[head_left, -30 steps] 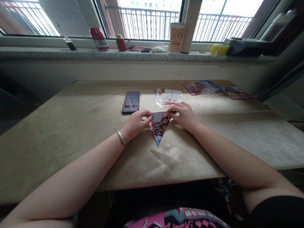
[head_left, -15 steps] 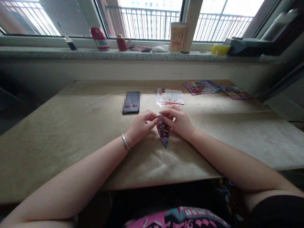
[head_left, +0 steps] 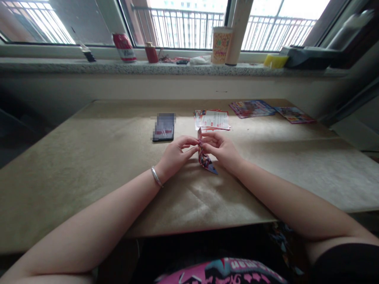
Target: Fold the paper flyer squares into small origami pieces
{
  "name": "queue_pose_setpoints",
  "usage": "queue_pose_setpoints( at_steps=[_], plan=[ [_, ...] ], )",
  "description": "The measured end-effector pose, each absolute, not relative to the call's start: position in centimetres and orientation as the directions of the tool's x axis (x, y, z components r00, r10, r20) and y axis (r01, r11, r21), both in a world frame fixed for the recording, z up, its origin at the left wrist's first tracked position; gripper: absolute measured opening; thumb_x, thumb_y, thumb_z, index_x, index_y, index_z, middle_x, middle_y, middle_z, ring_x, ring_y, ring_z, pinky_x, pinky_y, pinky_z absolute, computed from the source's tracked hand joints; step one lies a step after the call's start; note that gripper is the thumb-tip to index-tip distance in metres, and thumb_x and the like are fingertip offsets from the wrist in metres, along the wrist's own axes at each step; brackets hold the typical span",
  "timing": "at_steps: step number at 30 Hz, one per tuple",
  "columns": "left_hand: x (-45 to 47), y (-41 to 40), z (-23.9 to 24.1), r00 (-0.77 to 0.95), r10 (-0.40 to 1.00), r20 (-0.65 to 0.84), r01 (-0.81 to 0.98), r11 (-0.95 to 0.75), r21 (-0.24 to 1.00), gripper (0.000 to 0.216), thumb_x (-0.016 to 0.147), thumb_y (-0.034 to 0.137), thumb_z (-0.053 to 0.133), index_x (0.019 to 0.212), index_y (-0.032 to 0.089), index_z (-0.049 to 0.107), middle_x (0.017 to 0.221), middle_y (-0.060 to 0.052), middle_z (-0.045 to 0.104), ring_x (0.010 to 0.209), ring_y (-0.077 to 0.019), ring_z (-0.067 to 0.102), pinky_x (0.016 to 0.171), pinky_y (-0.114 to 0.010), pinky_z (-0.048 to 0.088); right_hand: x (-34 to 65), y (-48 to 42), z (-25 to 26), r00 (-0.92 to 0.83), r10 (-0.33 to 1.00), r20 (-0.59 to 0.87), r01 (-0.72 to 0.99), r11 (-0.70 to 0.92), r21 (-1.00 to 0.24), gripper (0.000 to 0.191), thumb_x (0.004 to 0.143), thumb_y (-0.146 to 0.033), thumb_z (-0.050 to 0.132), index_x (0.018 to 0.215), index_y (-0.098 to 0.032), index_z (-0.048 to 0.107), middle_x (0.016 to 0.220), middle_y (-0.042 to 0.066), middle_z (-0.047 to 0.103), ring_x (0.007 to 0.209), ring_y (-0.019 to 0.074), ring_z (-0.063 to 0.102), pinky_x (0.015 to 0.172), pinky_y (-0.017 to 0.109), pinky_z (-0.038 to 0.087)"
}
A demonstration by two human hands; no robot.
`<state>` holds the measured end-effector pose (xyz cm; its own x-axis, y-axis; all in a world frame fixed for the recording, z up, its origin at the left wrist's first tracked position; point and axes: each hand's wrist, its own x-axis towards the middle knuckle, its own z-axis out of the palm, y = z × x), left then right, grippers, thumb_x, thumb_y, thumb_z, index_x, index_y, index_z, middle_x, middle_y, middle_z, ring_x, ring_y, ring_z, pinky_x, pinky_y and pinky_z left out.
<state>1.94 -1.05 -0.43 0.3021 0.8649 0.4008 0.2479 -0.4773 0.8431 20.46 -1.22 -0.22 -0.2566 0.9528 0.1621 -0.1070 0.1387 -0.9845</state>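
Note:
A folded piece of colourful printed paper (head_left: 205, 159) is pinched between my two hands above the middle of the table. One pointed end sticks up past my fingertips, and the other points down and to the right. My left hand (head_left: 181, 150) grips its left side between thumb and fingers, with a silver bracelet (head_left: 156, 176) on the wrist. From the right, my right hand (head_left: 220, 149) pinches the same paper with thumb and fingers. Part of the fold is hidden behind the fingertips.
Beyond my hands lie a stack of white printed sheets (head_left: 215, 120) and a dark phone (head_left: 165, 127). Colourful printed sheets (head_left: 254, 108) spread at the back right, with another pile (head_left: 296, 115) beside them. A can (head_left: 123, 47) and a paper cup (head_left: 221, 45) stand on the windowsill.
The folded paper has turned in my fingers: its upper point now shows above them, and its lower point has swung right and up. My hands have barely shifted.

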Motion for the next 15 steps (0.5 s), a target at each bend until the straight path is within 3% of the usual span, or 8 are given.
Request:
queue_pose_setpoints(
  at_steps=[7, 13, 15],
  plan=[
    [1.96, -1.18, -0.3, 0.342, 0.878, 0.334, 0.285, -0.436, 0.854, 0.03, 0.083, 0.034, 0.067, 0.106, 0.015, 0.062, 0.108, -0.01, 0.068, 0.095, -0.0206, 0.068, 0.085, -0.035, 0.055, 20.11, -1.07, -0.29, -0.246, 0.96, -0.137, -0.132, -0.173, -0.976, 0.013, 0.07, -0.024, 0.076, 0.08, -0.019, 0.069, 0.078, 0.0, 0.072, 0.068, 0.0106, 0.066, 0.064, 0.023, 0.056],
    [1.85, -1.3, -0.14, 0.399, 0.837, 0.376, 0.393, -0.526, 0.754, 0.031, 0.08, 0.033, 0.07, 0.107, 0.019, 0.064, 0.109, -0.008, 0.063, 0.101, -0.0208, 0.063, 0.087, -0.035, 0.056, 19.86, -1.08, -0.05, -0.195, 0.972, -0.129, -0.107, -0.152, -0.983, 0.008, 0.073, -0.02, 0.071, 0.073, -0.02, 0.063, 0.072, -0.003, 0.066, 0.065, 0.0094, 0.062, 0.062, 0.021, 0.054],
    [1.88, -1.31, -0.1, 0.39, 0.838, 0.383, 0.426, -0.532, 0.731, 0.026, 0.082, 0.027, 0.066, 0.107, 0.019, 0.064, 0.11, -0.007, 0.059, 0.094, -0.0174, 0.064, 0.083, -0.032, 0.057, 19.94, -1.11, 0.06, -0.167, 0.978, -0.122, -0.095, -0.139, -0.986, 0.008, 0.075, -0.02, 0.067, 0.073, -0.02, 0.059, 0.07, -0.004, 0.063, 0.062, 0.0079, 0.059, 0.059, 0.019, 0.052]
  ],
)
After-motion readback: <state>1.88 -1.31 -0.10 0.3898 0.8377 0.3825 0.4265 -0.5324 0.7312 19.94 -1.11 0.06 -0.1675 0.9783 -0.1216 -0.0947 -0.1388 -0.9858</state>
